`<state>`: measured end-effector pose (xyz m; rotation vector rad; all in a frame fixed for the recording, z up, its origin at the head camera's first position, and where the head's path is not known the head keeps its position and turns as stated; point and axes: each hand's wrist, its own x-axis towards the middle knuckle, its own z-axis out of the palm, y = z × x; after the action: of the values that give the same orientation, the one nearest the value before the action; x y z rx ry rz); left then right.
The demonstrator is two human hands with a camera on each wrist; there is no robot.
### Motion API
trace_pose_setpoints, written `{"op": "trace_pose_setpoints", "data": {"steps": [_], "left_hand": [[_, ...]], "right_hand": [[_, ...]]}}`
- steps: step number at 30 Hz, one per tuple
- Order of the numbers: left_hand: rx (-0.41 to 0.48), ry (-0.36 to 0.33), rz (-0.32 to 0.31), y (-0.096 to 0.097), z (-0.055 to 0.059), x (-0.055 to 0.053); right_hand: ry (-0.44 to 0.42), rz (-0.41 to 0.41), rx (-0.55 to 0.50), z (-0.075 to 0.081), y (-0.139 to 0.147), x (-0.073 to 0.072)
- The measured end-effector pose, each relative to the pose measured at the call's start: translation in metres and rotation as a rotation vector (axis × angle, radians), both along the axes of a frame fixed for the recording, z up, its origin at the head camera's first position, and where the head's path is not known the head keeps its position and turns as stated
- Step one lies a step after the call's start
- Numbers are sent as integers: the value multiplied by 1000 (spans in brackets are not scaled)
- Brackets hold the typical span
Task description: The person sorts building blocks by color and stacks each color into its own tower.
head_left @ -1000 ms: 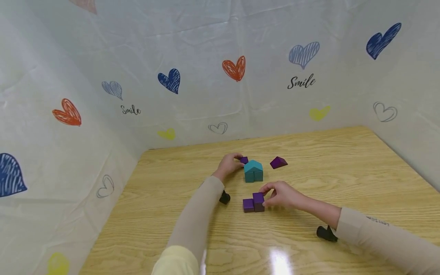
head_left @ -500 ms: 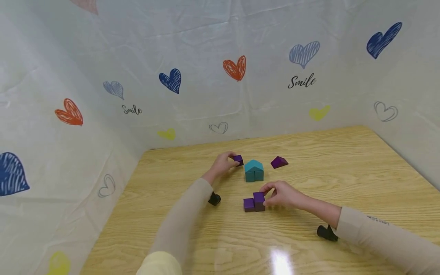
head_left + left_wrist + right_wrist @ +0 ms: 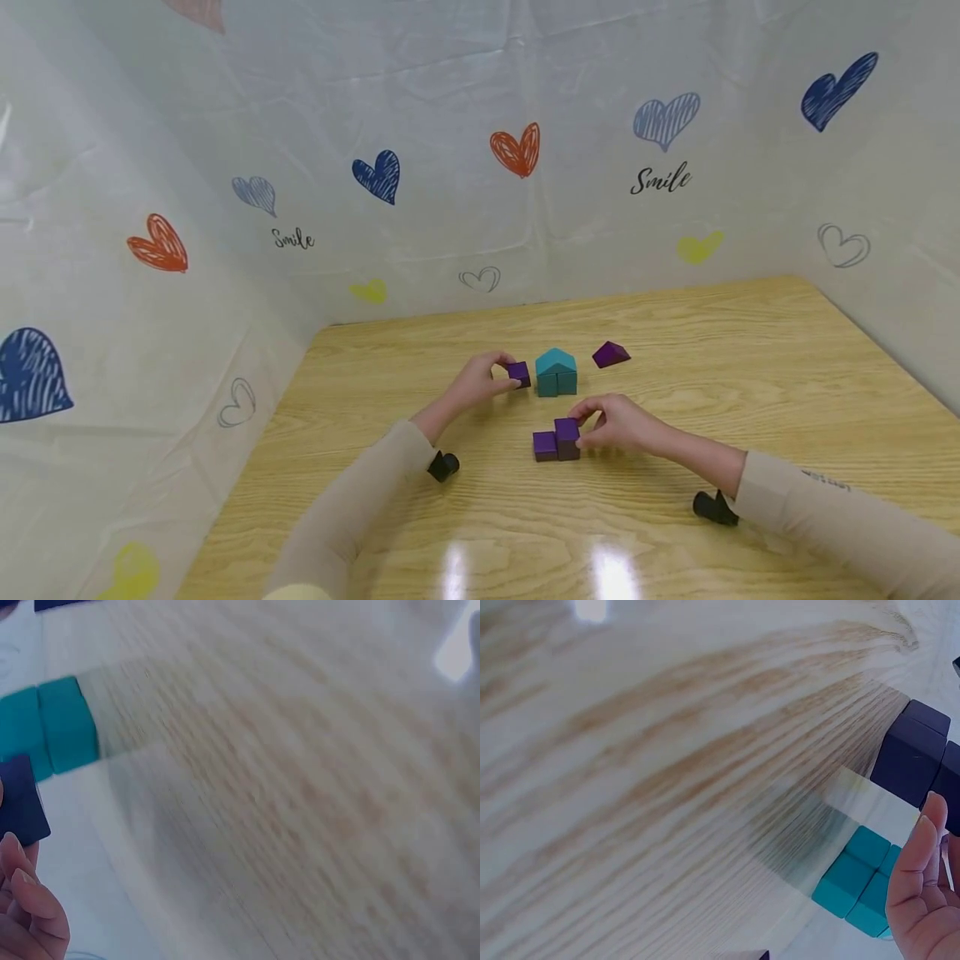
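In the head view my left hand (image 3: 480,382) pinches a small purple cube (image 3: 519,375) just left of a teal house-like stack. That stack has a teal triangular block (image 3: 556,362) on top of teal blocks (image 3: 557,384). My right hand (image 3: 621,422) pinches a taller purple block (image 3: 567,439), which stands against a lower purple block (image 3: 544,446) nearer to me. In the left wrist view the held cube (image 3: 22,806) appears dark beside the teal blocks (image 3: 64,724). The right wrist view shows my right fingers (image 3: 911,874) at the dark purple blocks (image 3: 911,754).
A purple triangular block (image 3: 611,354) lies behind and right of the teal stack. The wooden table (image 3: 750,375) meets white curtains printed with hearts (image 3: 516,150) at its back and sides. Black wrist cameras (image 3: 444,467) sit under both sleeves.
My left hand has brought the purple cube from behind the teal stack out to the left, then toward me. The right hand stays on its purple block.
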<state>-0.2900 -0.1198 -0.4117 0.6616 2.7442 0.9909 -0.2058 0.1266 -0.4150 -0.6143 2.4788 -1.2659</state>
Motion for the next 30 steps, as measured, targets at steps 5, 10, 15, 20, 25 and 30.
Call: {"op": "trace_pose_setpoints", "data": {"steps": [5,10,15,20,25,30], "left_hand": [[-2,45,-40,3,8,23],[-8,51,-86,6,9,41],[-20,50,-124,11,8,53],[-39,27,-136,14,5,61],[-37,-6,-126,17,3,68],[-42,-13,-123,17,-2,72]], "right_hand": [[14,-9,15,0,0,-1],[13,-1,2,1,-1,0],[11,7,-15,1,-1,1],[18,13,-25,2,-1,1],[16,9,-26,2,-1,2],[15,6,-31,1,0,3]]}}
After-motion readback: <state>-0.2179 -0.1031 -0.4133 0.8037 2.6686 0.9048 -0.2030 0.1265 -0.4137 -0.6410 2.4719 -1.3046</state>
